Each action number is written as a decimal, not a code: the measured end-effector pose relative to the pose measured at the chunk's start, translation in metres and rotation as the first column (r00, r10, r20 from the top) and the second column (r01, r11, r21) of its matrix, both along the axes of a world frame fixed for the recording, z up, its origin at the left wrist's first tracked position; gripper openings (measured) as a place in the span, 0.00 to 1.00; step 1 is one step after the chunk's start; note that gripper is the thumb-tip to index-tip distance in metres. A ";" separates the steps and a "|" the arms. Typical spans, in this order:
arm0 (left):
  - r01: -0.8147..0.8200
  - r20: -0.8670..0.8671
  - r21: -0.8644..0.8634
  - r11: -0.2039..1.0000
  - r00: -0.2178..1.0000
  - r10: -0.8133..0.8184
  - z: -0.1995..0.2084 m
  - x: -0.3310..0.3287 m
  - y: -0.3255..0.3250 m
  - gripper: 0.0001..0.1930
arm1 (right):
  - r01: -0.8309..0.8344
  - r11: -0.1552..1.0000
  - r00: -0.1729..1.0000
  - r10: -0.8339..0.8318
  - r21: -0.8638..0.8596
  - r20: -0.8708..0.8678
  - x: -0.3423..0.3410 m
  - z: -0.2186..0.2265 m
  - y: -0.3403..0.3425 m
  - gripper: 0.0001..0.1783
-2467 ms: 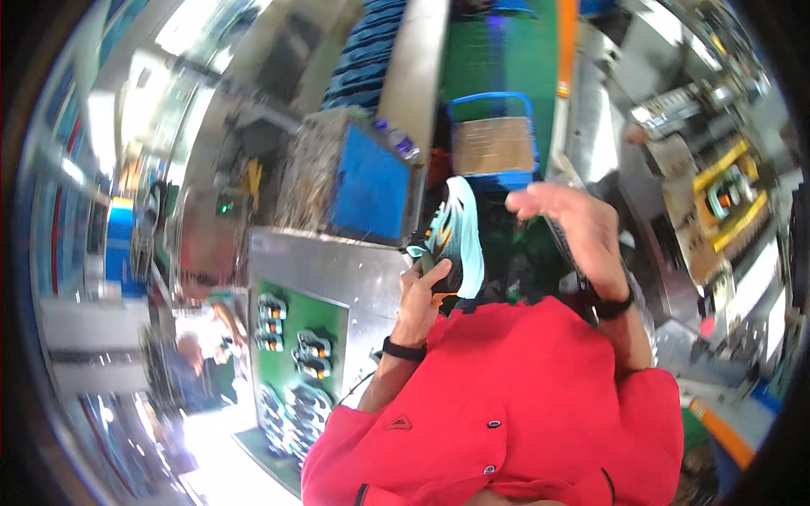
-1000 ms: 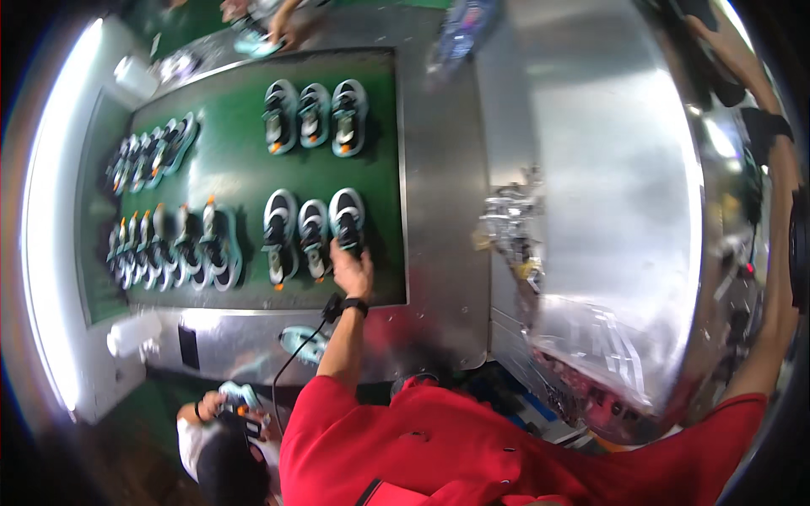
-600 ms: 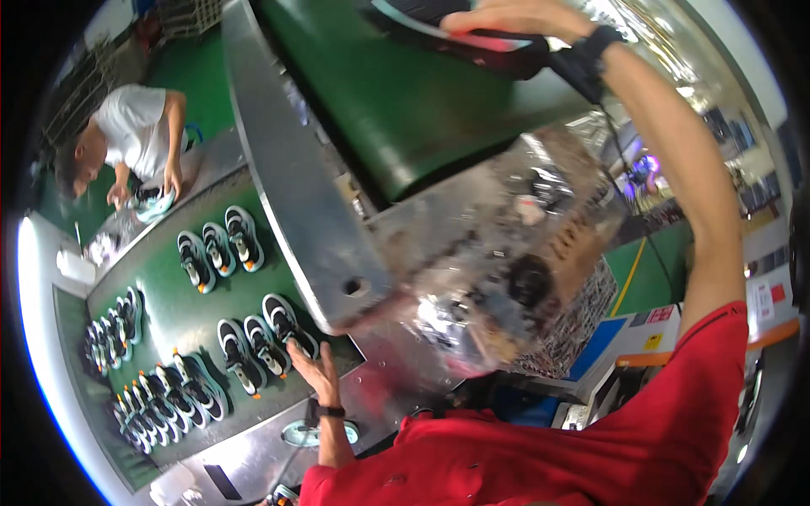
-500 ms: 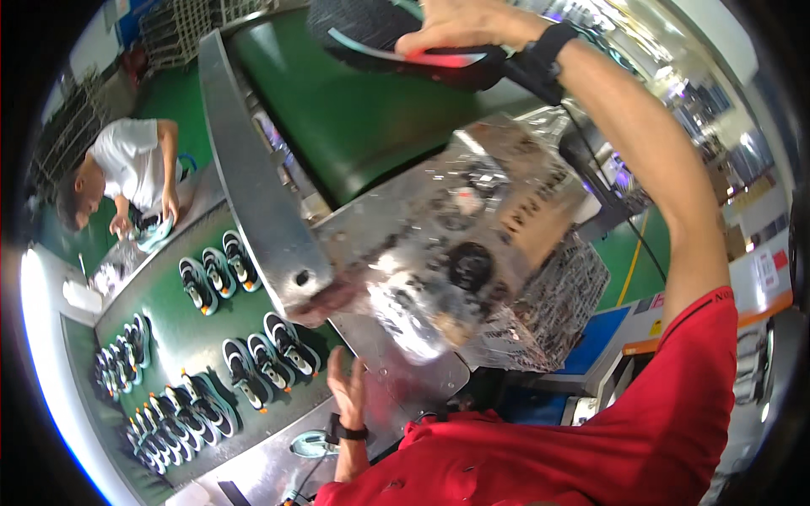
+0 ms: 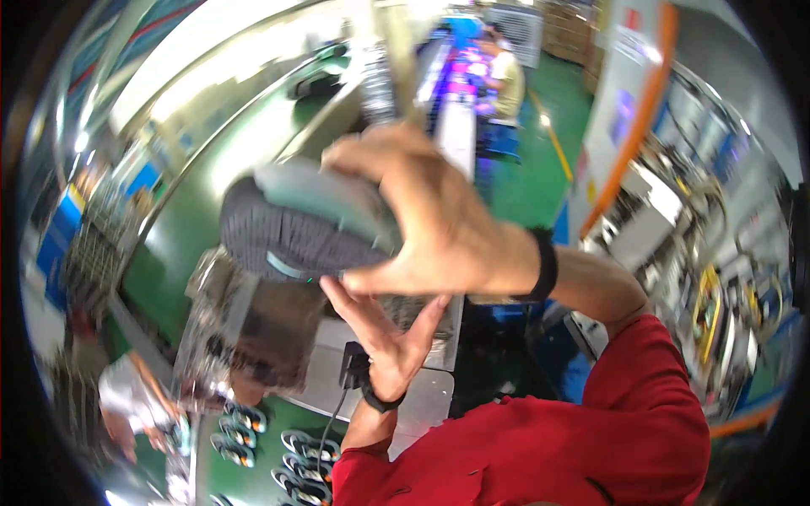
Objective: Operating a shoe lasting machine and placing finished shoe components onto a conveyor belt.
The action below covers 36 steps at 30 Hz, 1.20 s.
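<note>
My right hand (image 5: 439,219) is closed round a shoe (image 5: 299,228) and holds it up in front of me. Its dark, ribbed sole faces left and toward me, with a pale mint side along the top edge. My left hand (image 5: 388,341) is below the shoe, palm up, with thumb and fingers spread. Its fingertips come close to the shoe's lower edge; whether they touch it I cannot tell. Motion blurs the right hand and the upper part of the shoe.
A plastic-wrapped box-like unit (image 5: 270,337) stands beyond my left hand. Rows of shoes (image 5: 236,434) lie on a green belt at lower left, near a co-worker in white (image 5: 135,396). Another person (image 5: 508,88) is far ahead. A cable (image 5: 336,422) hangs by my left wrist.
The view has swung to the right. The shoe in my right hand has come down and nearer, and my left hand has risen from over the shoe belt to beneath it.
</note>
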<state>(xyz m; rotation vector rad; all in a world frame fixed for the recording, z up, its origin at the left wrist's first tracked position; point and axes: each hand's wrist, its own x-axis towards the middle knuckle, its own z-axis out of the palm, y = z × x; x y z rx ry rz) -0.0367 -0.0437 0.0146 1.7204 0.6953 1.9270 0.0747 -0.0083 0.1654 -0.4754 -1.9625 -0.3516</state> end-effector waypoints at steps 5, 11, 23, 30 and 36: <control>0.128 0.008 0.012 0.992 0.992 -0.128 -0.040 0.124 -0.022 0.54 | 0.493 0.832 0.870 -0.475 -0.254 0.132 0.104 -0.040 -0.093 0.48; 0.923 0.620 -0.363 0.126 0.340 -0.707 -0.035 0.253 -0.084 0.38 | 0.373 0.636 0.646 -0.701 -0.676 -0.303 0.299 -0.119 -0.232 0.42; 0.509 -0.012 -0.857 -0.079 -0.174 -0.985 -0.069 0.555 -0.231 0.35 | 0.228 0.749 -0.280 -0.562 -0.623 -0.778 0.459 -0.257 -0.491 0.34; 0.575 -0.589 -0.648 0.499 0.037 -0.808 -0.166 0.770 -0.271 0.40 | 0.485 0.417 -0.536 -0.552 -0.769 -0.638 0.460 -0.234 -0.576 0.33; 0.510 -0.691 -0.588 0.628 0.087 -0.717 -0.255 0.876 -0.309 0.52 | 0.546 0.290 -0.698 -0.363 -0.786 -0.618 0.445 -0.233 -0.602 0.31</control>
